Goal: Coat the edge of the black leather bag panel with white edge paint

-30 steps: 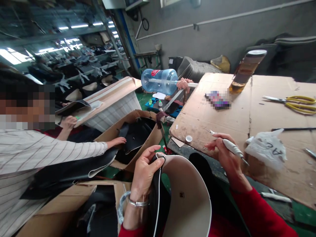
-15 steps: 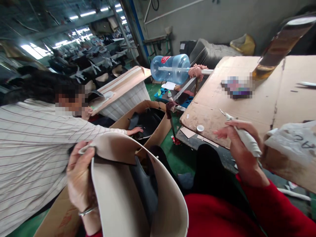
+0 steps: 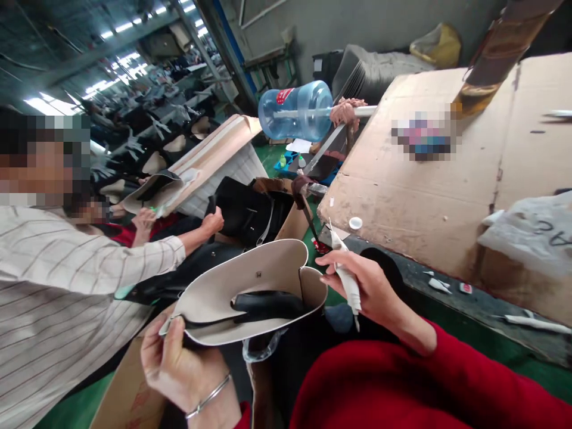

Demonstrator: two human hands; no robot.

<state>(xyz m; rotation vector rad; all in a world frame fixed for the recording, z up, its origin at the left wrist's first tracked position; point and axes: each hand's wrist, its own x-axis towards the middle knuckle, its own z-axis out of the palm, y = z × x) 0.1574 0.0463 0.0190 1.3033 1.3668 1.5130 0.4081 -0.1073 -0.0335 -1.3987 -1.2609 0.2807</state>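
My left hand, with a silver bangle at the wrist, pinches the left corner of an open bag. Its lining is beige, and a black strip or strap lies inside. Between the fingers of my right hand is a slim white-wrapped tool, its thin pointed tip upward; I cannot make out its exact kind. That hand hovers just right of the bag's far rim, close to a notch in the edge.
A co-worker in a striped shirt reaches over a box of black bags at left. The cardboard-covered table on the right bears a plastic-wrapped bundle and a small white cap. A blue water bottle lies beyond.
The bag has turned and lowered, so its opening now faces up. My right hand has moved left from over the table to the bag's rim. The co-worker's arm has drawn back.
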